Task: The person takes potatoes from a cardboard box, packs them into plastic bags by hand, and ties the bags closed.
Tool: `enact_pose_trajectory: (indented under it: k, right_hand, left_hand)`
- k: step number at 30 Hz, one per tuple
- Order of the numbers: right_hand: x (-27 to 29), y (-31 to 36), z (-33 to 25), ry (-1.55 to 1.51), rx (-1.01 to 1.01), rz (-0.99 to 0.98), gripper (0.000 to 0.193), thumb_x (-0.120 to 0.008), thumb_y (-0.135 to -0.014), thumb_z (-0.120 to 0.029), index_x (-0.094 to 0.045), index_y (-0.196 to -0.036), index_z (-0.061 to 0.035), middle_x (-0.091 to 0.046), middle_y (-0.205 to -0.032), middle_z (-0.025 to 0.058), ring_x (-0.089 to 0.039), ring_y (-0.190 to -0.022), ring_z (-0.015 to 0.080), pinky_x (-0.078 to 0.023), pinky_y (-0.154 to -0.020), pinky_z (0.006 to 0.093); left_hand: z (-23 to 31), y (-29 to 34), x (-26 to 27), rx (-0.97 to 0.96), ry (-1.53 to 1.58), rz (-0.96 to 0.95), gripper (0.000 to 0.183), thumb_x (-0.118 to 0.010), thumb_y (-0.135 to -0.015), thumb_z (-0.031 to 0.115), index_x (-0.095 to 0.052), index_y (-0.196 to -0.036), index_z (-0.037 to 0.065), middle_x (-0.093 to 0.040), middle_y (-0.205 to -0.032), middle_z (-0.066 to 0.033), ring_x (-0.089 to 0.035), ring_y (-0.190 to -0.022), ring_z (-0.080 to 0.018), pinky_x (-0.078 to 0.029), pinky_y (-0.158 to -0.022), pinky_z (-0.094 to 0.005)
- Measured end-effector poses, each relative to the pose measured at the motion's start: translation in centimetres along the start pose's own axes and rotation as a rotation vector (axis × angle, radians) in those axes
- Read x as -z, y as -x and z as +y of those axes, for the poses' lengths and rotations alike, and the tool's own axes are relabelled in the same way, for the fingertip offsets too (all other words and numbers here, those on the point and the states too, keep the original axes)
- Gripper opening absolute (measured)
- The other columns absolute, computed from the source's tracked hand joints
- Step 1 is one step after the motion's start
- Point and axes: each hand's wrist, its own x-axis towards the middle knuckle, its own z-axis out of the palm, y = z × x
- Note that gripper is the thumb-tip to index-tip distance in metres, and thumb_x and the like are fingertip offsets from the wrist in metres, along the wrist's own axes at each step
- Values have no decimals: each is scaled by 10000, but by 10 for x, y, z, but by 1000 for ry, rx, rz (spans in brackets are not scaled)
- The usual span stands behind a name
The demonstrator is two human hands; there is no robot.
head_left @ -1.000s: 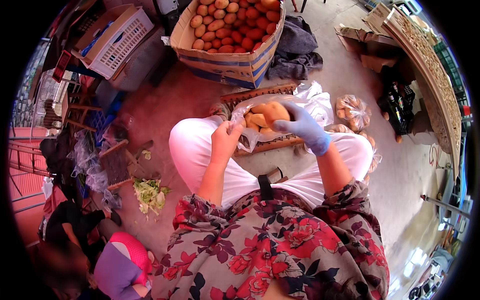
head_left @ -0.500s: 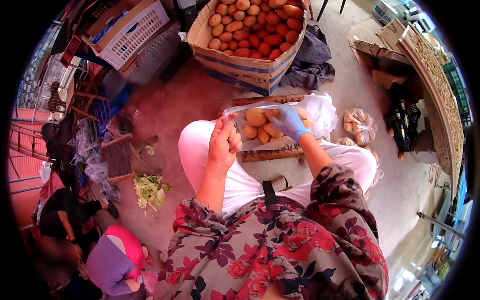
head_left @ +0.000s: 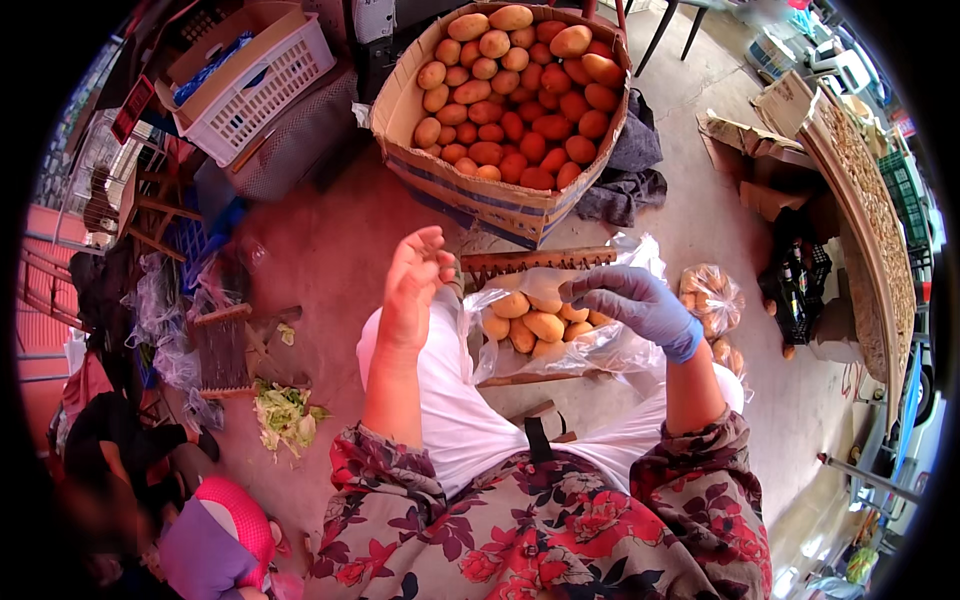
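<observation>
A clear plastic bag (head_left: pixel 592 357) of yellow-brown potatoes (head_left: pixel 543 326) lies between my knees on a wooden stool or rack. My bare left hand (head_left: pixel 412 290) is raised at the bag's left, its fingers loosely bent and apart, with nothing in them. Over the bag's right side is my right hand (head_left: pixel 640 308) in a blue glove. Its fingers stretch leftward, spaced apart, close to the bag's loose upper film; whether they touch the film is unclear. Just beyond stands a large cardboard box (head_left: pixel 470 196) full of potatoes, tinted red by the light.
Tied bags of potatoes (head_left: pixel 711 298) sit on the floor at my right. Cabbage leaves (head_left: pixel 288 416) lie at the left beside a low wooden stool (head_left: pixel 222 349). A white crate (head_left: pixel 263 98) stands far left. A person (head_left: pixel 215 540) is at lower left.
My left hand has let go of the bag's edge, opened and moved left. The gloved right hand has risen out of the bag and moved right. The view has shifted, showing more of the box.
</observation>
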Motion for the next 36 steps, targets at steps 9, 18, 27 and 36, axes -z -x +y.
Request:
enact_pose_trajectory:
  k: [9,18,27,36]
  right_hand:
    - [59,-182,-108,449,21,79,298,-524,-916,-272,-594,-1083,-35,-636,-966,42,-588,-835,101,-471,-731,236]
    - [62,-344,-11,1593,-221,-678,361,-692,-637,-313,-662,-896,-64,-649,-777,118,-630,-761,277,-493,-664,394]
    - [62,-344,26,1512,-128,-678,349,-646,-665,-270,-627,-935,-50,-632,-913,148,-627,-811,314,-499,-665,395]
    - [36,-375,12,132,-623,-187,386,-519,-747,-324,-548,-956,-1,-556,-772,140,-548,-598,241,-454,-507,315]
  left_hand:
    - [48,-172,-7,-361,337,354,193,-529,-830,153,-536,-1009,82,-576,-946,-31,-555,-830,-158,-454,-776,-338]
    - [58,-220,17,-194,558,448,117,-523,-828,71,-520,-943,93,-580,-871,-47,-561,-780,-171,-462,-737,-341]
    - [71,-246,38,-147,594,380,106,-539,-822,53,-517,-925,64,-572,-863,-68,-544,-778,-186,-467,-715,-349]
    - [78,-250,46,-134,667,308,91,-544,-819,44,-529,-907,61,-576,-861,-71,-541,-786,-192,-461,-718,-353]
